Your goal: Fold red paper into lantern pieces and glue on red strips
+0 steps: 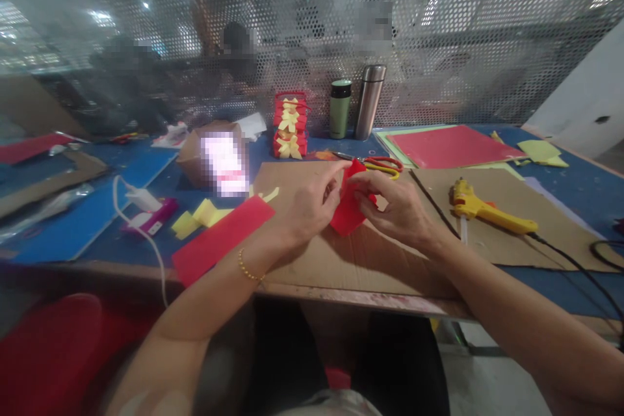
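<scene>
Left hand [314,198] and right hand [397,205] pinch one red piece [346,218] between their fingertips | one red strip [224,237] left of the fingers | one yellow glue gun [494,212] to their right | one green bottle [340,112] and one steel bottle [369,107] beyond them

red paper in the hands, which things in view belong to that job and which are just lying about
Probably the job: held red paper, red strip, yellow glue gun, scissors, cardboard
Probably just lying about: green tumbler, steel flask

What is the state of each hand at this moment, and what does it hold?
Left hand: closed, holding the folded red paper at its left side.
Right hand: closed, holding its right side.
</scene>
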Demonstrator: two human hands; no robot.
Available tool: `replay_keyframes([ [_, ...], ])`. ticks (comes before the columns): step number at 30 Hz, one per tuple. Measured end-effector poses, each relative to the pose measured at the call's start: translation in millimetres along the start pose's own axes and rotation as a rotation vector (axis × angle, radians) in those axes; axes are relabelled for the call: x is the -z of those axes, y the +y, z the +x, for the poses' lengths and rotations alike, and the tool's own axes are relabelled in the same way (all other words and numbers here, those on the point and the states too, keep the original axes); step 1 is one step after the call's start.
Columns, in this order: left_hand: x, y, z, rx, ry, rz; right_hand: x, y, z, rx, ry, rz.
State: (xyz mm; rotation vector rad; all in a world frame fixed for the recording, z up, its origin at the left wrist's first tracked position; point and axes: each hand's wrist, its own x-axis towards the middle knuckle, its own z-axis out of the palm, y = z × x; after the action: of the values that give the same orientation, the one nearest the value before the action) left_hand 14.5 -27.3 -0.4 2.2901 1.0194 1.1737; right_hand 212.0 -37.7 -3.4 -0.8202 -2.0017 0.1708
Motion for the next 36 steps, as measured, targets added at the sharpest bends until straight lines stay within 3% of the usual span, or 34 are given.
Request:
replay_keyframes([
  [9, 16.3, -11.7, 10.4, -0.079, -0.178, -0.071, -3.2, 6.3, 0.1, 0.174, 0.015, 0.034],
  [15, 25.9, -9.3, 15.6, -0.04, -0.245, -0.154, -6.8, 5.9, -2.3, 0.052, 0.032, 0.12],
  [20, 29.1, -2.9, 15.3, 0.017, -0.265, -0.191, -6.0, 2.0, -2.7, 0.092, 0.049, 0.064],
  [26, 34.5, 2.6, 15.9, -0.038, -0.264, -0.035, -6.2, -0.3, -3.2, 0.194, 0.036, -0.078],
  [36, 32.6, 6.4, 14.2, -0.028, -0.253, 0.028, -9.3, 3.2, -10.1, 0.194, -0.014, -0.141],
])
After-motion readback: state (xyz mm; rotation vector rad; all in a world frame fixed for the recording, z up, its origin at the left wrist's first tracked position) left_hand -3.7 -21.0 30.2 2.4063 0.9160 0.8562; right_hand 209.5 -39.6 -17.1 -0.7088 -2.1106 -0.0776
